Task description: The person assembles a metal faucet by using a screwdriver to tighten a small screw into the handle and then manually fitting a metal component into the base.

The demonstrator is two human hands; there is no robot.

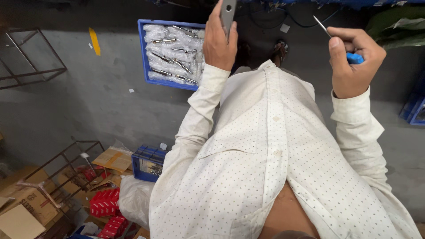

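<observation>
My left hand (218, 40) is raised at the top middle, closed around a flat grey metal piece (228, 12) with a round hole near its end. My right hand (353, 62) is at the upper right, gripping a tool with a blue handle (355, 58) and a thin pointed metal shaft (322, 25) that slants up and to the left. The two hands are apart and the tool tip does not touch the metal piece. My white dotted shirt (274, 168) fills the lower middle of the view.
A blue tray (144, 53) on the grey floor holds several bagged metal parts. A smaller blue crate (148, 163), cardboard boxes (26, 201), red packs (105, 203) and a metal frame (66, 159) lie at lower left. Another frame (31, 71) stands left; blue crates (414, 113) right.
</observation>
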